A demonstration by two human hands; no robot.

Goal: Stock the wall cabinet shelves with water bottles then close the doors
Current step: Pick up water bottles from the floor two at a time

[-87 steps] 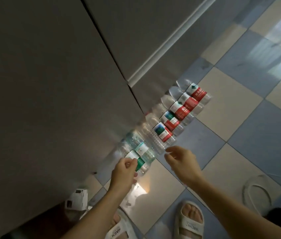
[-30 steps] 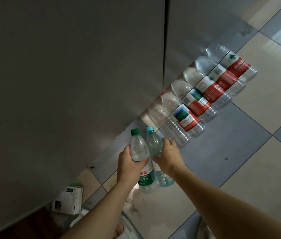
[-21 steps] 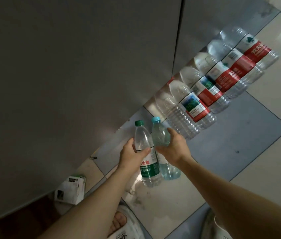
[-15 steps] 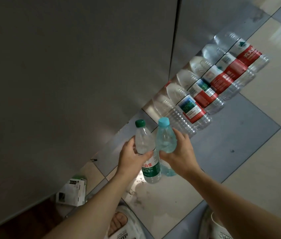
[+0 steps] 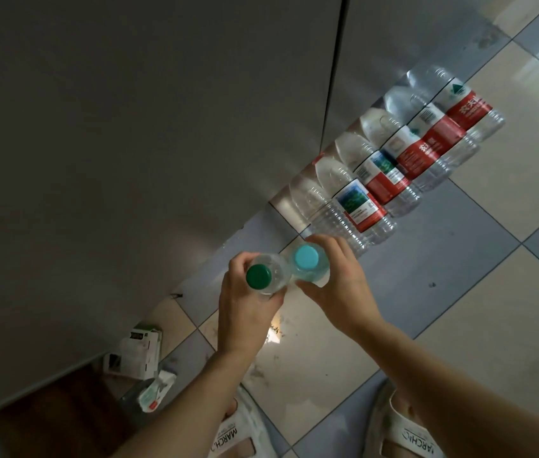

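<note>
A clear bottle with a dark green cap (image 5: 258, 276) stands upright in mid-air, seen from above. Touching it at 3 o'clock, a pale blue bottle with a light blue cap (image 5: 406, 257) is also upright. At 1 o'clock, a row of red-labelled bottles (image 5: 390, 170) lies flat on the floor against grey cabinet doors (image 5: 162, 127), both shut.

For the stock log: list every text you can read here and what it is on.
"MARCH": strap of the left sandal, seen upside down.
"MARCH": strap of the right sandal, seen upside down.
Red-labelled bottles on the floor: white characters and barcodes, too blurred to read.
Small carton: print too small to read.
</note>
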